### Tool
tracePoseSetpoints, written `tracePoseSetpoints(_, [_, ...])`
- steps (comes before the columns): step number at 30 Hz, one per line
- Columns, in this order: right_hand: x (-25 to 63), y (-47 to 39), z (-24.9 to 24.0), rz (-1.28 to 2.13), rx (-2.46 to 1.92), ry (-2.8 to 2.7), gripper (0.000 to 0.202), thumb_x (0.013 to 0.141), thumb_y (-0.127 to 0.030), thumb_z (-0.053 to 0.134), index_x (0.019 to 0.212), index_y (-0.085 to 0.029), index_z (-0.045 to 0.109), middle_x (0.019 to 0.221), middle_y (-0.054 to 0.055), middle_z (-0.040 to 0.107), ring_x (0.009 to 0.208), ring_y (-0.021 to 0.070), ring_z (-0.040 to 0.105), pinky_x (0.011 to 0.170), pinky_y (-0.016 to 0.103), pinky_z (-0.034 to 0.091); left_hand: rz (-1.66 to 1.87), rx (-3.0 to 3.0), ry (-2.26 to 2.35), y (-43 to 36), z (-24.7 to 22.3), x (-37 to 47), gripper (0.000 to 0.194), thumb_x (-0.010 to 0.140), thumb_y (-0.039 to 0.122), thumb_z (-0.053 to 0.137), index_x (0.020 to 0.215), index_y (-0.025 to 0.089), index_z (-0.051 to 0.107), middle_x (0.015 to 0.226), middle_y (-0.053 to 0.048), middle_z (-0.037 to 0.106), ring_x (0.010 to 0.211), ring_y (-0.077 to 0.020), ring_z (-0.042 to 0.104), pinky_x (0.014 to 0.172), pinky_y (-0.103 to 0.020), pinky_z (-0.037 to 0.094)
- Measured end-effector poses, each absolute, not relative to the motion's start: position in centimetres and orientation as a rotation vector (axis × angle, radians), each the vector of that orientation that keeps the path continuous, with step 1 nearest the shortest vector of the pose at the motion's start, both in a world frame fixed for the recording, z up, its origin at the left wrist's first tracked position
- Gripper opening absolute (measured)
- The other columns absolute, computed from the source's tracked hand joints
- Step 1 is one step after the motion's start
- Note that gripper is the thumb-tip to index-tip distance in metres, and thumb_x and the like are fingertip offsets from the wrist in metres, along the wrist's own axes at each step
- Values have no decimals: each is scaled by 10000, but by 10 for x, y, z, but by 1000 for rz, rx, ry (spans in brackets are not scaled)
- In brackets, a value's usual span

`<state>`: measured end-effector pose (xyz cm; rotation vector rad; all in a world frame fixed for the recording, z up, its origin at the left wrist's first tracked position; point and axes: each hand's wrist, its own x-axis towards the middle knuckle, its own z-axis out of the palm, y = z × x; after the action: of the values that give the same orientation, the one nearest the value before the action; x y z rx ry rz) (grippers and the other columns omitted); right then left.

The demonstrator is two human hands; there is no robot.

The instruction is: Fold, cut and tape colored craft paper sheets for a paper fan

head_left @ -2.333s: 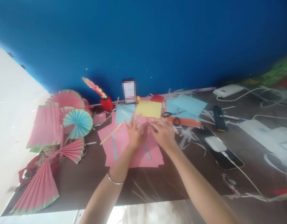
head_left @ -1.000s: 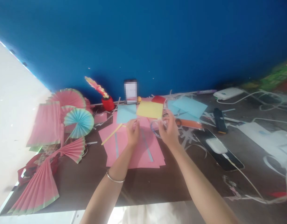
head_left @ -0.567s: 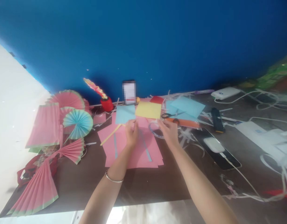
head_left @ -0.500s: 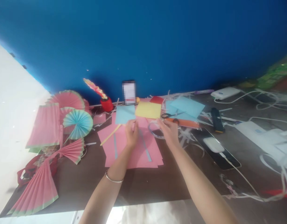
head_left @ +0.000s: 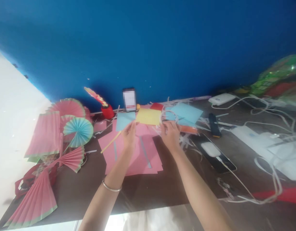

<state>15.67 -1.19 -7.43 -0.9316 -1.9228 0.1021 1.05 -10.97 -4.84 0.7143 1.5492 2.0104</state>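
My right hand [head_left: 170, 135] is closed on a thin, see-through ring that looks like a roll of clear tape [head_left: 177, 117], which stands up from the fingertips. To its left, my left hand [head_left: 129, 136] holds its fingers pinched together; whatever may be in them is too small to make out. Both hands are above stacked pink paper sheets [head_left: 131, 163] with grey-blue strips [head_left: 145, 152] on them. Just beyond the fingers lie a yellow paper [head_left: 149, 116] and a light blue paper [head_left: 124, 118]. A narrow yellow strip [head_left: 110, 142] rests left of my left hand.
Folded pink paper fans [head_left: 39, 195] and a blue pleated rosette [head_left: 78, 131] fill the left side. A phone [head_left: 130, 99] leans at the blue wall beside a red pot [head_left: 107, 111]. On the right lie a black phone [head_left: 217, 160], a stapler-like dark object [head_left: 214, 125] and white cables [head_left: 239, 181].
The ring has swung from below and left of my right hand to above its fingertips. My right hand now covers most of the scissors. The whole view has shifted slightly.
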Motion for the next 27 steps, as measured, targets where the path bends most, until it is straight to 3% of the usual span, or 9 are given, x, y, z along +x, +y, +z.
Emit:
tracePoseSetpoints(3, [163, -2, -80, -45, -1003, -1959, 199, 845, -208, 445, 906, -154, 627, 898, 134, 610, 912, 269, 545, 902, 502, 337, 1936, 574, 1276, -112, -37, 6, 299, 781, 416, 598, 964, 182, 638, 1017, -77, 668, 1007, -184, 618, 910, -333, 470])
tracePoseSetpoints(6, [159, -8, -79, -30, -984, -1925, 251, 827, -262, 494, 1012, -136, 609, 1065, 189, 562, 1061, 325, 483, 917, 556, 327, 1861, 577, 1187, -124, -37, 3, 287, 823, 422, 551, 1006, 215, 626, 1076, -66, 651, 1033, -177, 613, 944, -341, 476])
tracePoseSetpoints(8, [148, -22, -76, 148, -827, -1994, 319, 822, -329, 530, 1084, -155, 581, 1115, 176, 559, 1095, 309, 484, 924, 526, 361, 1805, 646, 1179, -134, -40, 4, 312, 865, 443, 477, 1055, 232, 607, 1152, -65, 622, 1084, -181, 589, 960, -345, 474])
tracePoseSetpoints(11, [129, -51, -71, 653, -610, -2146, 381, 801, -383, 578, 1138, -206, 556, 1037, 102, 639, 1006, 241, 575, 870, 427, 447, 1805, 672, 1190, -144, -49, 4, 323, 887, 440, 435, 1089, 240, 589, 1213, -64, 595, 1121, -190, 565, 962, -354, 475])
tracePoseSetpoints(17, [116, -70, -65, 1400, -659, -1907, 218, 748, -400, 630, 787, -189, 663, 777, 41, 676, 721, 178, 630, 700, 332, 500, 1912, 464, 1158, -139, -74, -11, 287, 834, 411, 535, 997, 192, 626, 1139, -108, 634, 1087, -227, 589, 937, -382, 489])
tracePoseSetpoints(22, [119, -59, -62, 1558, -776, -1486, 247, 655, -383, 719, 808, -194, 677, 766, 33, 676, 693, 168, 623, 648, 312, 508, 1875, 419, 1118, -148, -78, -15, 273, 773, 382, 619, 959, 181, 631, 1097, -114, 651, 1046, -223, 612, 953, -393, 469])
tracePoseSetpoints(27, [116, -60, -67, 1640, -823, -1217, 263, 619, -343, 756, 807, -178, 675, 709, 23, 666, 673, 171, 643, 649, 322, 529, 1558, 882, 1285, -157, -73, 2, 317, 698, 324, 698, 963, 153, 665, 1049, -136, 669, 996, -241, 625, 931, -388, 451])
